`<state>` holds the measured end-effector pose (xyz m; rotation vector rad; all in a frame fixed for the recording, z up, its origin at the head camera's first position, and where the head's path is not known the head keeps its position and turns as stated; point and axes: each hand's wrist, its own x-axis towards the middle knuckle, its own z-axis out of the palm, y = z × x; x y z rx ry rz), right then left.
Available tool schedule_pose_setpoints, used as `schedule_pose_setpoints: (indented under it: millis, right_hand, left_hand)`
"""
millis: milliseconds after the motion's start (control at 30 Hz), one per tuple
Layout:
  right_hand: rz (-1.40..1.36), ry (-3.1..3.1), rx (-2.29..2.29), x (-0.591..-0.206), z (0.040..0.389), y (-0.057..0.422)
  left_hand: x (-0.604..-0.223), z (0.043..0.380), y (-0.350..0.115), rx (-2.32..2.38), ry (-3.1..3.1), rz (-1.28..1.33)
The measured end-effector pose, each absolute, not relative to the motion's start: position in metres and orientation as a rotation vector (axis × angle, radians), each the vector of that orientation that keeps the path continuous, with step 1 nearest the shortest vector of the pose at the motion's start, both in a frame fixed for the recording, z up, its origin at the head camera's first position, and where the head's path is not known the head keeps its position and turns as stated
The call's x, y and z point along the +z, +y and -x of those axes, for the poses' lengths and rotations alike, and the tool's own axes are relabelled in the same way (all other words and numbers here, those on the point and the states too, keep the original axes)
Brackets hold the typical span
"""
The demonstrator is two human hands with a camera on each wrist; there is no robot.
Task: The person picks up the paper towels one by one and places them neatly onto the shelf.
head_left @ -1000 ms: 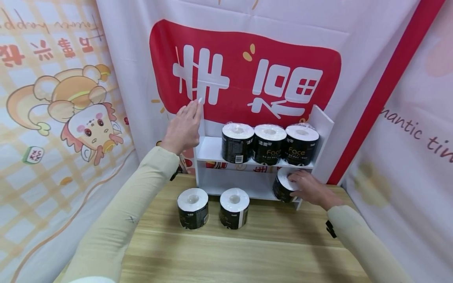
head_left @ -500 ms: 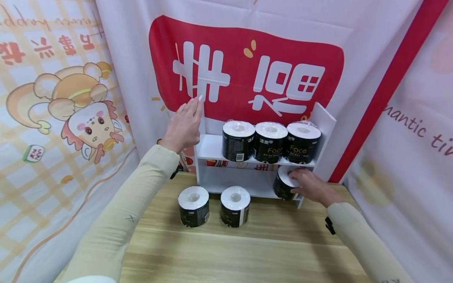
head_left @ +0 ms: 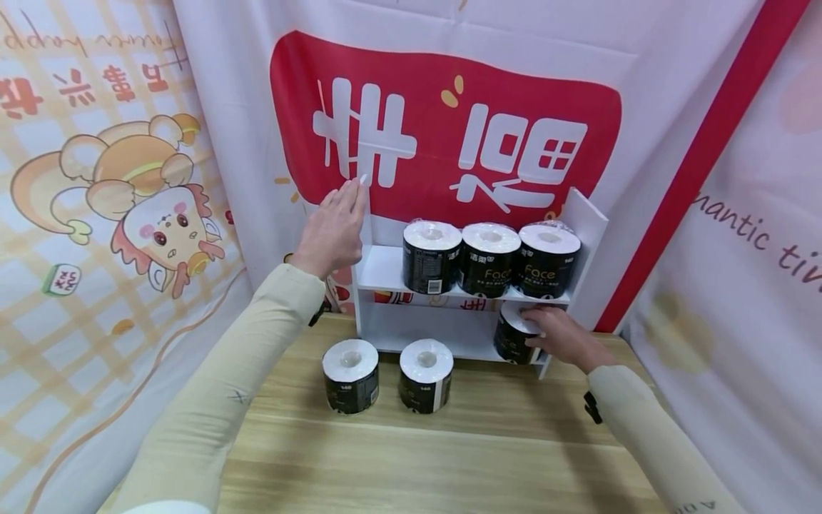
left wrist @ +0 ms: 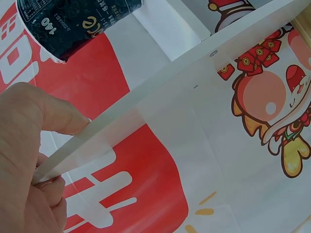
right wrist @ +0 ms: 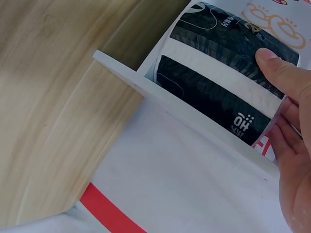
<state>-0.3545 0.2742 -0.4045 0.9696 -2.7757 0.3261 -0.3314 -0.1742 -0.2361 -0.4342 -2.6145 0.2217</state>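
Note:
My left hand (head_left: 330, 232) pinches the top of the left side panel (left wrist: 131, 104) of a white two-tier shelf (head_left: 379, 271); the left wrist view shows the thumb on one face and fingers on the other. At the lower tier's right end, my right hand (head_left: 565, 334) holds a black-wrapped toilet paper roll (head_left: 511, 343). In the right wrist view, the thumb presses the wrapper of this roll (right wrist: 218, 73) and the other fingers are at its top end, partly hidden. The roll stands close to the right side panel (right wrist: 184, 109).
Three similar rolls stand in a row on the upper tier: left roll (head_left: 432, 264), middle roll (head_left: 489, 268), right roll (head_left: 549, 268). On the wooden table (head_left: 437, 457), a left roll (head_left: 349, 389) and a right roll (head_left: 425, 389) stand before the shelf. A printed cloth (head_left: 443, 135) hangs behind.
The roll under my right hand has turned a little and stands more upright, with more of its front lettering showing. My left hand keeps its place on the shelf panel.

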Motion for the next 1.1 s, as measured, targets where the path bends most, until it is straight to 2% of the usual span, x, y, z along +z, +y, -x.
schedule_pose_setpoints:
  millis: [733,1100]
  right_hand:
    - [-1.030,-2.863,0.355,-0.390,0.337,0.279]
    - [-1.023,-2.946,0.369,-0.364,0.312,0.263]
  left_hand:
    - [-0.237,0.331,-0.174,0.214,-2.610,0.430]
    - [-0.239,0.331,-0.173,0.211,-2.598,0.419]
